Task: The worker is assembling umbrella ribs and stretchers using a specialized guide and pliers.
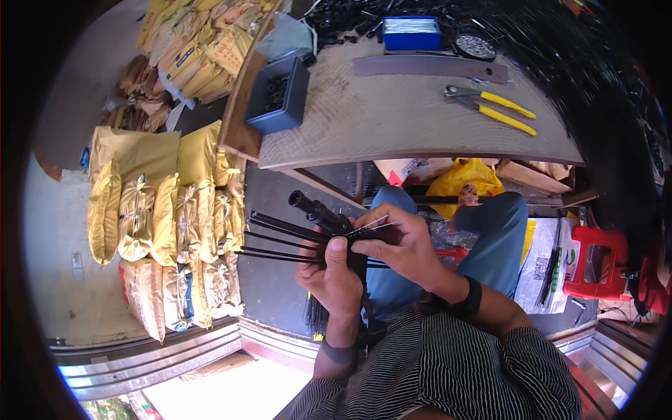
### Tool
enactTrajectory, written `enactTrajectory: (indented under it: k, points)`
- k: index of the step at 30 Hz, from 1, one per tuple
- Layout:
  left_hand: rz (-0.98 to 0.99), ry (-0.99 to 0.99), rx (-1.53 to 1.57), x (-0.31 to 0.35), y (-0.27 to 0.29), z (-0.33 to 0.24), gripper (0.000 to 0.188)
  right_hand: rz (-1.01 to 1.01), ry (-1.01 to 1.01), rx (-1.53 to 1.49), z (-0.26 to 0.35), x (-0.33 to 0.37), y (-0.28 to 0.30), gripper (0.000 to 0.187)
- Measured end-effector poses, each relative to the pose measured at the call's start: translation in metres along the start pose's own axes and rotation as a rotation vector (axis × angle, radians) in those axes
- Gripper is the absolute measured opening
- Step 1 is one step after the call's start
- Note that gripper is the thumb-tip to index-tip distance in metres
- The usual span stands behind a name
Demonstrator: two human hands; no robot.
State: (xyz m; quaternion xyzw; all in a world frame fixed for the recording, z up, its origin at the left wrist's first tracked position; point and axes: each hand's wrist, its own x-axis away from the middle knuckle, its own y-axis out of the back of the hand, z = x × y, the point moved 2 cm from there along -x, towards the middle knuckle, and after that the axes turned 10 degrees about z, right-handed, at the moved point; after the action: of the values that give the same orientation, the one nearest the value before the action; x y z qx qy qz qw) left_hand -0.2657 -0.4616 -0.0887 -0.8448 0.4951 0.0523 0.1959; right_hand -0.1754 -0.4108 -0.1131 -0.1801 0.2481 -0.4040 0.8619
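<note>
What looks like a black umbrella frame [318,213], with a thick stepped tube and several thin ribs [280,255] fanning out to the left, is held above my lap. My left hand [329,280] is closed round the frame's hub, its thumb pressed upright against it. Close beside it, my right hand [402,241] is closed in a pinch at the hub. Thin silvery wire [379,222] shows between its fingers and runs toward the hub. The fingers hide where the wire meets the frame.
On the workbench [343,133] ahead lie yellow-handled pincers [497,110], a flat metal bar [430,68], a blue box of wire pieces [411,33], a round tin [475,47] and a grey bin [277,96]. Yellow packages [133,150] are stacked left. A red plastic stool [595,262] stands right.
</note>
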Motion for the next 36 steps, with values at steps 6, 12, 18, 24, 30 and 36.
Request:
enactTrajectory:
  k: [6,12,18,24,30,36]
  points:
    - [-0.079,-0.013,0.038,0.002,0.017,0.0,0.023,0.025,0.005,0.26,-0.005,-0.003,-0.012,0.019]
    - [-0.063,0.027,0.116,0.009,0.021,0.006,0.027,0.0,0.085,0.534,-0.012,-0.004,-0.004,0.021]
    - [-0.061,0.061,0.13,0.016,0.009,0.01,0.033,0.074,-0.181,0.263,-0.02,-0.001,0.003,0.022]
    - [-0.119,0.143,0.025,0.002,0.007,0.018,0.03,0.098,-0.18,0.203,-0.023,-0.004,0.012,0.029]
    - [-0.28,0.112,0.028,-0.013,0.046,0.022,0.025,0.525,-0.371,0.481,-0.008,0.049,0.104,0.011]
    - [-0.267,-0.063,0.125,-0.025,0.052,0.014,0.03,0.704,-0.398,0.878,-0.035,0.165,0.123,0.024]
